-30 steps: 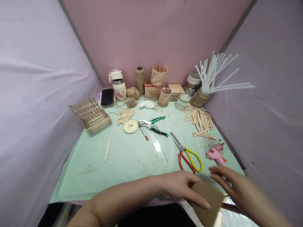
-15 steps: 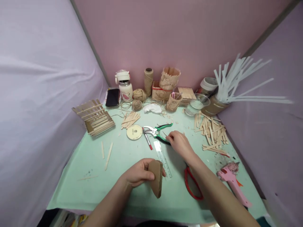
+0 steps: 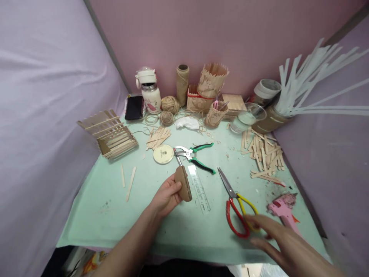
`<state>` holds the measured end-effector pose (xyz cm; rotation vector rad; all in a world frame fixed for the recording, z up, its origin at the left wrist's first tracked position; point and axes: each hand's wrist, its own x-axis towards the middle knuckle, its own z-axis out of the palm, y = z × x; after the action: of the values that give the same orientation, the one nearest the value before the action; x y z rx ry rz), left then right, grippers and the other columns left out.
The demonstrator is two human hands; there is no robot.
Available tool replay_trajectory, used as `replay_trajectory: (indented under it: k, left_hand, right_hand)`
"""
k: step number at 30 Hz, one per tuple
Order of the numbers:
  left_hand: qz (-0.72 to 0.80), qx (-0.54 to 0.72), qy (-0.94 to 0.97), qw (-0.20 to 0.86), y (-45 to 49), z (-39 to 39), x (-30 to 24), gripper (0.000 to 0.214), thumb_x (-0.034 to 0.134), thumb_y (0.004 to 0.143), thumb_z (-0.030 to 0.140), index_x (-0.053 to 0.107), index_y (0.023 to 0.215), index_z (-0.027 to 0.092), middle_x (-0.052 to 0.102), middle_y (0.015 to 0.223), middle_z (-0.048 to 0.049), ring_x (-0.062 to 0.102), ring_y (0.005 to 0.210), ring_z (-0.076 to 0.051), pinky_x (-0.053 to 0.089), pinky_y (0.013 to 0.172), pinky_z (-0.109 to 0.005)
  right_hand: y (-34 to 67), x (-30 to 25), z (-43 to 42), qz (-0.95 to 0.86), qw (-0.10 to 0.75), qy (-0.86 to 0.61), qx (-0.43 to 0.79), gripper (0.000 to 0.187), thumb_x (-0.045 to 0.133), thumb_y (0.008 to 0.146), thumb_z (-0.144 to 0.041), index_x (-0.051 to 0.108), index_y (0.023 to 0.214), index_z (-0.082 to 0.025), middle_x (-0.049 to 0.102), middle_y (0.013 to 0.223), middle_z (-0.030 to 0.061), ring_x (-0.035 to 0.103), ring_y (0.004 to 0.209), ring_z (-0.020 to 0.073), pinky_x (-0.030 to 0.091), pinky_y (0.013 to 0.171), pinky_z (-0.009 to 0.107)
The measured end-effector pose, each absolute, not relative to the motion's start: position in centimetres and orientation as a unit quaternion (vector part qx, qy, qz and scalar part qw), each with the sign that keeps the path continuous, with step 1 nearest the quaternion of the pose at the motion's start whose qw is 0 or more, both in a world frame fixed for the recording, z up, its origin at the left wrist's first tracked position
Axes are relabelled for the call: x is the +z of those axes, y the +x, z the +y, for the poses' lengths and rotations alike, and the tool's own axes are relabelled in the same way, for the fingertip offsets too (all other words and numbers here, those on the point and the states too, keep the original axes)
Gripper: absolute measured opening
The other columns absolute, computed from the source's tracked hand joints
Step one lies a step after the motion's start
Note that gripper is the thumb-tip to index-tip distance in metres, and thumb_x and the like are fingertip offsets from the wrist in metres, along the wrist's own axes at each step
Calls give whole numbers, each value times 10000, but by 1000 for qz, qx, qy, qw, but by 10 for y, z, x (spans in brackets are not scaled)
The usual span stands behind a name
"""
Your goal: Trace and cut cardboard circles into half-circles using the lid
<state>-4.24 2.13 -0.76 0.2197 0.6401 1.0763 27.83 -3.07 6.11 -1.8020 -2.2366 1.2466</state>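
Note:
My left hand (image 3: 168, 195) grips a small stack of brown cardboard pieces (image 3: 183, 184) with rounded edges, thumb on the near face. The layered edge of the cardboard faces right, and it covers the lower part of a pen (image 3: 178, 157). At the lower right, my right hand (image 3: 278, 242) is open, with fingers and thumb apart and a little blurred. Its fingertips overlap the yellow handle of the scissors (image 3: 238, 204); whether they touch it I cannot tell. The scissors lie with slightly parted blades pointing away. A clear ruler (image 3: 200, 189) lies between the hands.
Green-handled pruning shears (image 3: 196, 156) lie beside a round lid (image 3: 163, 154). Wooden sticks (image 3: 263, 154) and a pink glue gun (image 3: 284, 209) are on the right. A stick basket (image 3: 112, 136) stands left. Along the back are a bottle (image 3: 151, 98), twine (image 3: 182, 86) and a clear cup (image 3: 245, 120).
My right hand has moved from beside the shears down and right to the scissors' handles, uncovering the blades. The cardboard in my left hand has shifted up and left, over the pen.

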Motion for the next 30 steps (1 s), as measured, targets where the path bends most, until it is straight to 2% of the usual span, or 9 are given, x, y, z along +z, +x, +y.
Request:
replay_trajectory:
  k: [2,5,7,11,16,19,22,25,30]
  left_hand:
    - [282,500,116,810,-39,16,-4,401,849,691,286,667,1023,156,640,713,7,623,666,-102,496,652,-194]
    - [265,478,115,829,-29,-2,3,398,842,701,308,668,1024,153,626,704,8,612,639,-93,490,625,-180]
    - [262,445,117,849,-21,-18,7,434,839,704,324,660,1055,142,664,796,-31,639,680,-110,502,631,-190]
    - [258,435,102,857,-10,-37,5,452,857,674,362,657,1006,130,669,803,-40,657,700,-119,510,642,-189]
    - [283,392,141,864,-18,-31,-1,448,854,667,405,660,954,121,663,794,-48,649,693,-123,513,662,-210]
    - [356,369,190,837,-28,-22,6,473,810,734,395,646,1100,144,682,1021,-115,665,903,-182,515,819,-291]
    - [425,374,223,794,-33,-15,18,517,831,712,329,635,1161,165,645,1195,-145,622,1072,-238,480,916,-360]
    - [464,345,263,772,-30,-11,26,513,860,648,261,672,1108,133,687,1100,-134,627,1044,-246,471,925,-368]
    - [487,311,257,775,-24,-9,30,448,847,627,249,703,1033,128,694,959,-90,642,879,-194,501,754,-294]
  right_hand:
    - [241,62,-13,-713,84,-576,392,573,623,849,-510,531,1369,-286,597,1373,112,586,1228,329,520,985,477]
    - [186,54,3,-731,192,-479,447,1165,833,654,-498,123,1555,-299,257,1601,128,304,1446,337,335,1147,539]
    - [161,47,2,-732,200,-409,506,1312,898,574,-452,38,1556,-324,185,1618,133,231,1472,341,299,1162,553]
    - [144,39,-7,-712,226,-348,566,1256,883,631,-309,21,1543,-362,298,1552,133,358,1411,318,376,1115,531]
    - [149,29,-7,-710,262,-353,551,1198,835,652,-223,37,1536,-357,400,1450,109,485,1299,285,462,1045,462]
    - [150,22,-2,-753,274,-368,472,1121,780,692,-207,55,1538,-335,440,1407,112,503,1270,293,455,1045,480]
    - [149,18,2,-794,266,-370,403,1154,796,684,-222,33,1542,-336,439,1418,119,470,1293,325,426,1063,526]
    - [148,16,3,-805,271,-365,381,1151,785,694,-205,20,1542,-345,429,1432,116,452,1311,334,426,1062,536]
    - [150,14,1,-796,260,-361,410,1183,816,693,-247,-1,1542,-346,401,1467,129,422,1349,341,415,1075,548]
